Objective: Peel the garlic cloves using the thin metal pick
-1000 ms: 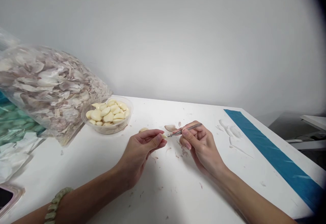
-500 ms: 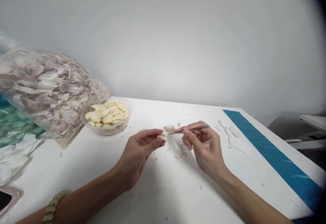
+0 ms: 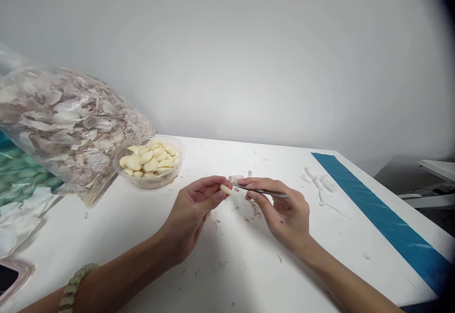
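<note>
left hand (image 3: 190, 211) fingers clamped on clove (image 3: 225, 189), holding it steady for tweezers (image 3: 261, 190) pinched in right hand (image 3: 284, 211) (tips probably touching clove, view poor).

The held clove (image 3: 225, 189) and the tub's cloves (image 3: 149, 162) are pale cream. The bag's skins (image 3: 71, 123) streak mauve-brown and white. The tweezers (image 3: 261, 191) are silver, the counter (image 3: 227, 287) white flecked with brown, and the strip (image 3: 384, 218) deep teal. The bracelet (image 3: 73, 287) is pale jade green, and a sheet (image 3: 17, 173) is mottled sea-green.
</note>
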Demonstrator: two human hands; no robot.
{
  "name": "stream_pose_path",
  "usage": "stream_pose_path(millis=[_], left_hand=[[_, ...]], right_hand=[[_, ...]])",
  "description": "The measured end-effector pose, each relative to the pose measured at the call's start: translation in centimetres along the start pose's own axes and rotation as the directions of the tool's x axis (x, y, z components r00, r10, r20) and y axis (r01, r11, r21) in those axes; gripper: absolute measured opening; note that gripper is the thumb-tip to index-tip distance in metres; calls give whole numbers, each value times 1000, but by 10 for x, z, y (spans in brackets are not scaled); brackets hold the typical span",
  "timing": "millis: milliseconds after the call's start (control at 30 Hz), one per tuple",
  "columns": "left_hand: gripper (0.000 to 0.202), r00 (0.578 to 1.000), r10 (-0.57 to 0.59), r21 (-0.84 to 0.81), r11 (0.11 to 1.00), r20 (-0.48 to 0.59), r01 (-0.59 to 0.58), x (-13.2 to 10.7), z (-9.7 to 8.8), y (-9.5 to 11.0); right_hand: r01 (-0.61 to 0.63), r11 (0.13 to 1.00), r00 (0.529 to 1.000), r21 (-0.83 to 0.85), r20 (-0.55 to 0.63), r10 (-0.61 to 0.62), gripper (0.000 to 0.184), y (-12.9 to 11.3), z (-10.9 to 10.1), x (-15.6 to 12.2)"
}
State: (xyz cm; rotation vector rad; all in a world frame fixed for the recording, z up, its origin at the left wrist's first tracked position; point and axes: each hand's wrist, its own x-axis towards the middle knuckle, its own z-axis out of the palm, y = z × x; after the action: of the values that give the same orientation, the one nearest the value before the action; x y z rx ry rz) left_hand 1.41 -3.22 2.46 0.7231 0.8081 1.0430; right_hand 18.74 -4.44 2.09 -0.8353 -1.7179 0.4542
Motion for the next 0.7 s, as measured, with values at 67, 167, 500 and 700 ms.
stream_pose_path(millis=[67,167,500,700], left_hand=[[22,1000,2,-2,1000,0,-2,0,0,0],[23,1000,-1,-1,1000,-8,1,-1,1,1],[24,998,-3,-21,1000,-60,2,0,3,2],[26,996,-21,-43,999,-83,17,0,2,2]], right_hand=[[3,1000,1000,6,4,-3,28,-1,0,0],[-10,1000,1000,26,-10,11,25,-3,0,1],[30,997,989,-66,-143,-40,24,-3,-1,3],[74,996,995,-57,-69,-78,31,-2,-1,1]])
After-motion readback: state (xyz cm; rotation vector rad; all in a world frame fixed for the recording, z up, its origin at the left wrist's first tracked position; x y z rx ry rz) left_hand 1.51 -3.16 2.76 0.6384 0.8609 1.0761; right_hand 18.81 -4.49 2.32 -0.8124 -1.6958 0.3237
